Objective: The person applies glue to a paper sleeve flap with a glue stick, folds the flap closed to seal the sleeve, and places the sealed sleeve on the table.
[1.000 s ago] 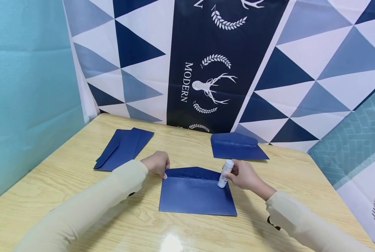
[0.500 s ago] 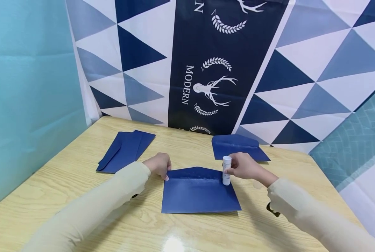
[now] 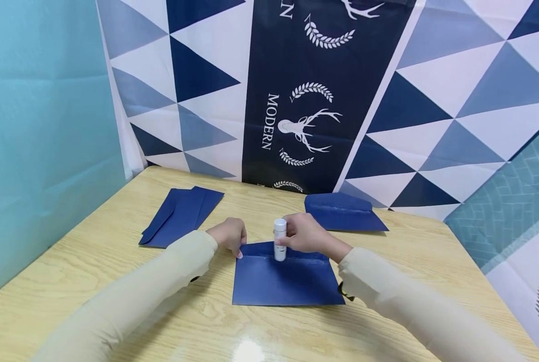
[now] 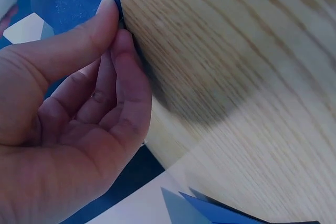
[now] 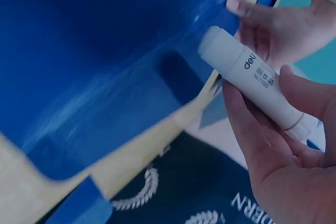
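Note:
A dark blue envelope lies on the table with its flap opened toward the far side. My left hand pinches the left end of the envelope at the fold, thumb on top, as the left wrist view shows. In my right hand is a white glue stick, gripped between thumb and fingers. It stands nearly upright over the middle of the flap crease in the head view. Whitish glue streaks run along the crease. Whether the stick's tip touches the paper I cannot tell.
Two overlapping blue envelopes lie at the back left. Another blue envelope with its flap opened lies at the back right. The wooden table ends against a patterned cloth behind and a teal cloth at left.
My right hand has carried the glue stick from the right end of the flap crease leftward to its middle. My left hand keeps its pinch at the envelope's left end.

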A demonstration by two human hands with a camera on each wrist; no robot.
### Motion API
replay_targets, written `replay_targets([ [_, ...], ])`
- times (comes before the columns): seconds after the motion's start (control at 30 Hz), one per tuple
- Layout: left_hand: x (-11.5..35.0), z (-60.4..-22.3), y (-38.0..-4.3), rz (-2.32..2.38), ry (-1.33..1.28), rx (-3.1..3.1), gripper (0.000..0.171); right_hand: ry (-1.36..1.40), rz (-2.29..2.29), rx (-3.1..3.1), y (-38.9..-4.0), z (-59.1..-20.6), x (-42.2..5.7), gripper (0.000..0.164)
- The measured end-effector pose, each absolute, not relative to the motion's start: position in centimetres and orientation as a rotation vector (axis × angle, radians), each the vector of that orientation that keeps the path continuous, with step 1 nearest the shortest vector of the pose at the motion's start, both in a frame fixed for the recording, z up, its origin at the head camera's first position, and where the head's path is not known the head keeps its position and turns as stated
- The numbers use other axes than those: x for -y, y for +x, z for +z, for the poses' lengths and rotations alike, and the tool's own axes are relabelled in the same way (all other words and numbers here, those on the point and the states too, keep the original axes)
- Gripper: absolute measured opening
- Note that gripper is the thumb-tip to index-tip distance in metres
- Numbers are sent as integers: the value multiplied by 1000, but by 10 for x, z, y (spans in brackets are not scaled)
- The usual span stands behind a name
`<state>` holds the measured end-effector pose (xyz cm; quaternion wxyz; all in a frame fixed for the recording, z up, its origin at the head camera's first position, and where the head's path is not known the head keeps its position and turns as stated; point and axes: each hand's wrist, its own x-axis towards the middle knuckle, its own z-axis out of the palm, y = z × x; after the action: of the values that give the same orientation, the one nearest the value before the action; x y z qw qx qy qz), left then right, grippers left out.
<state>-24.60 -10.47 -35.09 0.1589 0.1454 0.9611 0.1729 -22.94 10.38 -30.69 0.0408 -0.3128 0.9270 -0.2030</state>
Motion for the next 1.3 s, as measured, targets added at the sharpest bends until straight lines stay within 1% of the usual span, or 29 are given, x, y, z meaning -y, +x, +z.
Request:
replay_targets([
  [0.27,105,-355,-248,567,385,-2744,40,-1006,-752,-2785,-230,-324,-63,17],
  [0.47,105,-355,-250,590,403,-2761,45,-1077,-789,-2784,-230,-333,-50,17],
  [0.57,105,-355,-249,618,412,-2748,46,-1044,-793,-2823,-229,-337,-49,16],
  [0.67,107,-355,-247,641,386,-2727,46,-955,-796,-2836,-225,-341,-47,17],
  [0.77,110,-356,-243,627,365,-2736,36,-906,-800,-2829,-221,-346,-45,16],
  [0.9,111,-355,-241,612,380,-2741,28,-858,-787,-2833,-218,-347,-51,15],
  [1.0,110,-355,-243,615,400,-2723,27,-801,-759,-2844,-218,-345,-58,14],
  [1.17,111,-353,-244,614,395,-2724,18,-723,-743,-2861,-220,-344,-69,14],
  [1.3,112,-355,-244,647,378,-2715,16,-684,-753,-2870,-222,-344,-79,15],
])
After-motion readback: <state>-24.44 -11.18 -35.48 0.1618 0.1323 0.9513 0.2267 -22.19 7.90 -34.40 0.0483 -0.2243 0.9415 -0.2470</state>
